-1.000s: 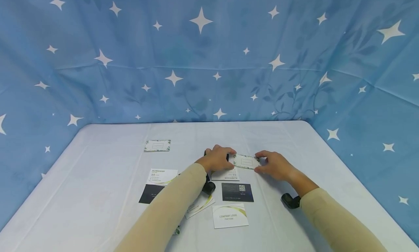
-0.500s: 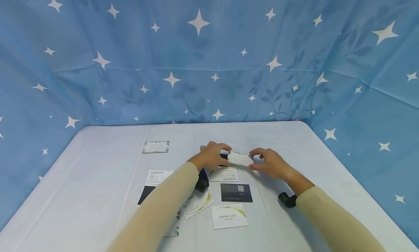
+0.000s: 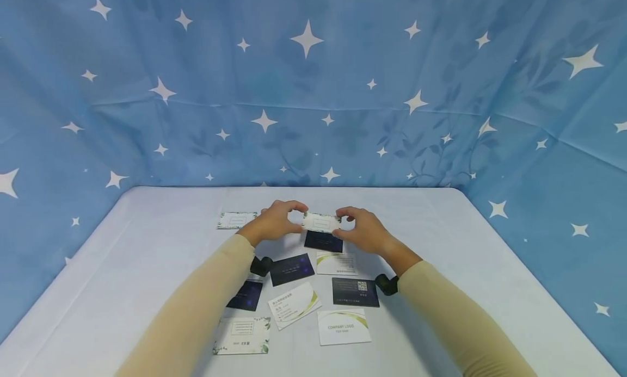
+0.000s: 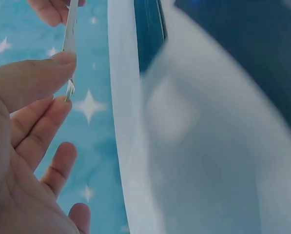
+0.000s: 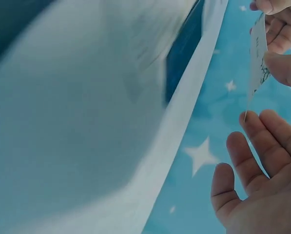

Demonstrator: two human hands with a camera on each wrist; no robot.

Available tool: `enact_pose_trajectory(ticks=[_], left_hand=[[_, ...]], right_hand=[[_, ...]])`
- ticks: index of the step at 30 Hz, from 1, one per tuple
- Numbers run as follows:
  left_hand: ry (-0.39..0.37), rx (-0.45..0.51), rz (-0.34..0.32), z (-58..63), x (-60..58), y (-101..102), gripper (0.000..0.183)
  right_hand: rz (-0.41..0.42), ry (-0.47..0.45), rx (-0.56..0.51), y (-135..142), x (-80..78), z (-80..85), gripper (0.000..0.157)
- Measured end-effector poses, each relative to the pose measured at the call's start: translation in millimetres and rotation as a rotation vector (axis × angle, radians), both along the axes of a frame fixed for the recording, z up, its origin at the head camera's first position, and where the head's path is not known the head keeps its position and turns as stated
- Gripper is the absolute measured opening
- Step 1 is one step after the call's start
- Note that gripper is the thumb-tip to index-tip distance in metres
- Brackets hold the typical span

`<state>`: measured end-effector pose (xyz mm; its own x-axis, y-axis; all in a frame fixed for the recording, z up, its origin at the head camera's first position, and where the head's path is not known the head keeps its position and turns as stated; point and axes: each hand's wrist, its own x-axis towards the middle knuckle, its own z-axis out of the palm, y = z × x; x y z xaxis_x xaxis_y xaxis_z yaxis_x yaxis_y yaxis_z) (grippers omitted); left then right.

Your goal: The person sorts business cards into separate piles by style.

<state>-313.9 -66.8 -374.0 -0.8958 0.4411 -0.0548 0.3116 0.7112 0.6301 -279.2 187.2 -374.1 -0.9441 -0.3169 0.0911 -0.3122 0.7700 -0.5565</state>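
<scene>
In the head view a white business card (image 3: 321, 223) with a leafy green border is held up between both hands, above the far middle of the table. My left hand (image 3: 275, 219) pinches its left end, and my right hand (image 3: 363, 229) pinches its right end. The left wrist view catches the same card (image 4: 70, 41) almost edge-on, between thumb and fingertips. From the right wrist, the card (image 5: 258, 58) appears at a slant, with the thumb and a fingertip on it. Just below it in the head view lies a dark card (image 3: 324, 242).
Another leafy card (image 3: 236, 220) lies behind my left wrist. Nearer are a tilted dark card (image 3: 292, 269), a dark card with a QR code (image 3: 349, 293), a white logo card (image 3: 344, 333), a tilted white card (image 3: 294, 305) and a leafy card (image 3: 242, 341). A starry blue curtain (image 3: 313, 148) hangs behind.
Both hands have moved left and slightly away with the leafy card between them. Dark cards that the left arm and hand covered now show on the table.
</scene>
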Motion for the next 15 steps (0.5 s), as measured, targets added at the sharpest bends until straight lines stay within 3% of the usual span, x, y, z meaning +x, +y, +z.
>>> enact_pose_trajectory(ticks=[6,15], left_hand=[[-0.02,-0.002,0.057,0.9,-5.4,-40.0,0.056],[-0.051,-0.03,0.123,6.0,-11.3,-84.9,0.058]], right_hand=[[0.024,-0.012,0.009,-42.1,-17.4,-0.1,0.057],[0.065,0.003,0.018,-93.1,-37.7,-4.4,0.054]])
